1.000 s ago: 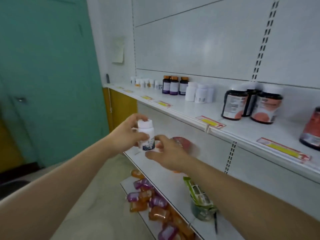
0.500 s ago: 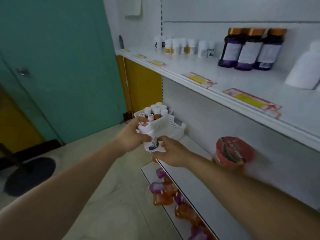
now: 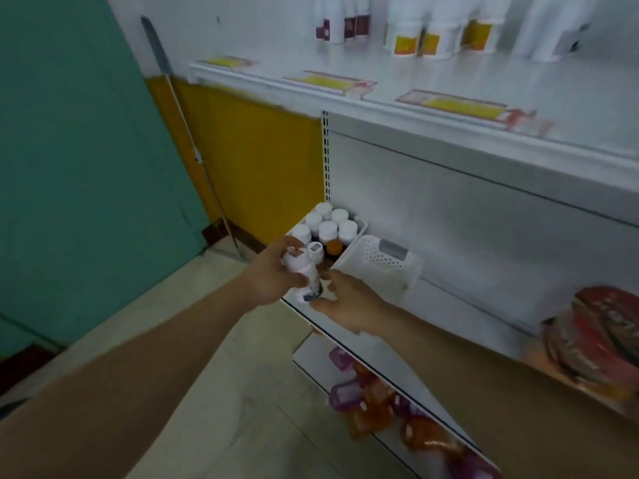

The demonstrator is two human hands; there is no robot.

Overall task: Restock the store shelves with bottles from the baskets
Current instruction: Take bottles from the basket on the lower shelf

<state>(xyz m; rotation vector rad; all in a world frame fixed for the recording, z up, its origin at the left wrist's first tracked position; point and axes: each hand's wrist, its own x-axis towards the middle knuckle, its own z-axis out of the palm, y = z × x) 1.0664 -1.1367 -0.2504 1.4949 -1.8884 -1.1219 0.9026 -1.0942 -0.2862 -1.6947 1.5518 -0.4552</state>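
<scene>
A small white bottle [image 3: 304, 267] with a dark label is tilted between both hands, just in front of a white basket [image 3: 377, 261]. My left hand [image 3: 273, 274] grips the bottle around its body. My right hand [image 3: 342, 302] holds its lower end with the fingertips. The white basket sits at the left end of the middle shelf [image 3: 449, 299] and holds several white-capped bottles [image 3: 328, 226] and an orange-capped one [image 3: 333, 246]. More white bottles [image 3: 425, 29] stand on the upper shelf [image 3: 449, 81].
Orange and purple packets [image 3: 373, 402] lie on the lowest shelf. A red-lidded tub [image 3: 601, 337] sits at the right of the middle shelf. A teal wall and a yellow panel [image 3: 256, 160] are to the left, with a thin pole [image 3: 193, 143] leaning there.
The view has swung down and left, closer to the shelves, bringing the basket of bottles into sight. Both hands have carried the bottle down towards the basket.
</scene>
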